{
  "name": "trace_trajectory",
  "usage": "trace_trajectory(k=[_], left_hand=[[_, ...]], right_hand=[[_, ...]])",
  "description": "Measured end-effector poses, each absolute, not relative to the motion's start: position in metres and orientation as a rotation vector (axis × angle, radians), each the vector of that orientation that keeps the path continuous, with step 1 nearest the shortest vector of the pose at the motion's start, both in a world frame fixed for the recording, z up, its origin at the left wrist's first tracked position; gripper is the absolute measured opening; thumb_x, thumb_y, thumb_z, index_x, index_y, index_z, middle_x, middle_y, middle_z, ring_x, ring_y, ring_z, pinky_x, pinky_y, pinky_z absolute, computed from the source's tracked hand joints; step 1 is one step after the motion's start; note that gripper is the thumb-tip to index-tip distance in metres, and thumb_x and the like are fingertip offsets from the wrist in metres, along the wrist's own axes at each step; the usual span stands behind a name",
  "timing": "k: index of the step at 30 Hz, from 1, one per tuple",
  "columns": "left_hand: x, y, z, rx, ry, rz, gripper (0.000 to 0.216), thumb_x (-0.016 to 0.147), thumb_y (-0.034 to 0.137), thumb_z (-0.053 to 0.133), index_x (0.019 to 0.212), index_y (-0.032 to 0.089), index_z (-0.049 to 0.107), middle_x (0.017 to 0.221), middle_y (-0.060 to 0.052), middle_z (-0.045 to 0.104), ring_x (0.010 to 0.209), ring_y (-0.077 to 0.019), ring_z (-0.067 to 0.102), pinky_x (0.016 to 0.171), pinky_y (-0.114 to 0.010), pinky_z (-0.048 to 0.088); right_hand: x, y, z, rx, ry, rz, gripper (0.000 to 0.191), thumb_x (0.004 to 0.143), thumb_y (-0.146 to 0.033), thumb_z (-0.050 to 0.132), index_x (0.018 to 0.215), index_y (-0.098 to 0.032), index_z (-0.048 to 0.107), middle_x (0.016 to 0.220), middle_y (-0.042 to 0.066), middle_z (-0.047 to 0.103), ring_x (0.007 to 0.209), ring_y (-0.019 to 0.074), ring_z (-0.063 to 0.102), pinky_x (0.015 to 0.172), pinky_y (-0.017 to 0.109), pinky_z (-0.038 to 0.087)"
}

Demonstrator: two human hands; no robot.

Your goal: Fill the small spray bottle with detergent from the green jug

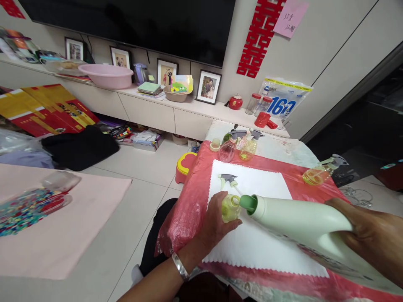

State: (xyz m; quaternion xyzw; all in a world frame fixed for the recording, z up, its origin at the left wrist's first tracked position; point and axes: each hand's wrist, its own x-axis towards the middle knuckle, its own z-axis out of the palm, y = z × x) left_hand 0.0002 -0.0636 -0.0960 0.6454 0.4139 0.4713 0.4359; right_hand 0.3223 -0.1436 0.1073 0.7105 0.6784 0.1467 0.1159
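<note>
While the left hand (211,228) wraps its fingers around a small yellowish bottle (230,208) that stands upright and uncapped on the white cloth (252,251), the right hand (374,241) grasps the rear part of a big pale green jug (302,226) and keeps it tipped almost flat, so that its green spout (248,202) comes just over the mouth of the small bottle. The left hand seems to steady the little bottle, because it is light and the heavy jug leans against it; the jug is held from behind probably to control the angle. I cannot tell if liquid is running at this moment. A silver bracelet (180,265) sits on the left wrist. Just beyond the small bottle, a grey and green spray head (229,180) lies on the cloth with its tube, close enough to be the cap of the open bottle. The cloth lies over a red plastic sheet (189,209), which likely protects the table from drops. At the far edge of the sheet stand two spray bottles (239,147) with their heads on, one clear pink and one yellowish, and another yellow spray bottle (321,171) lies on its side to the right, well apart from the hands. Lower, by the floor, there is a small yellow and red stool (185,165).
</note>
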Motion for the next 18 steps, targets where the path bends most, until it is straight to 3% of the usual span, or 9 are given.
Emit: trace_trajectory(k=[8,13,18], left_hand=[[-0.001,-0.065,-0.096,1.546,1.021,1.137,0.085,0.071,0.043,0.086,0.139,0.030,0.037,0.145,-0.011,0.045,0.138,-0.0373,0.044,0.119,-0.062,0.037],[-0.002,-0.065,-0.094,1.543,1.017,1.118,0.082,0.072,0.042,0.085,0.139,0.031,0.038,0.145,-0.010,0.046,0.138,-0.0363,0.044,0.118,-0.060,0.038],[-0.001,-0.064,-0.096,1.567,1.007,1.140,0.081,0.073,0.039,0.084,0.139,0.029,0.037,0.145,-0.010,0.045,0.138,-0.0355,0.045,0.117,-0.060,0.039]], right_hand=[[0.309,-0.140,0.116,2.037,2.071,0.536,0.034,0.074,-0.045,0.040,0.096,-0.033,0.063,0.060,0.000,0.059,0.045,0.0204,0.054,0.045,0.027,0.023],[0.310,-0.139,0.120,2.060,1.984,0.400,0.028,0.081,-0.039,0.045,0.103,-0.034,0.062,0.066,-0.002,0.063,0.051,0.0196,0.059,0.048,0.027,0.028],[0.312,-0.138,0.120,2.027,2.031,0.493,0.036,0.077,-0.044,0.042,0.104,-0.033,0.063,0.061,-0.001,0.060,0.047,0.0211,0.056,0.045,0.027,0.025]])
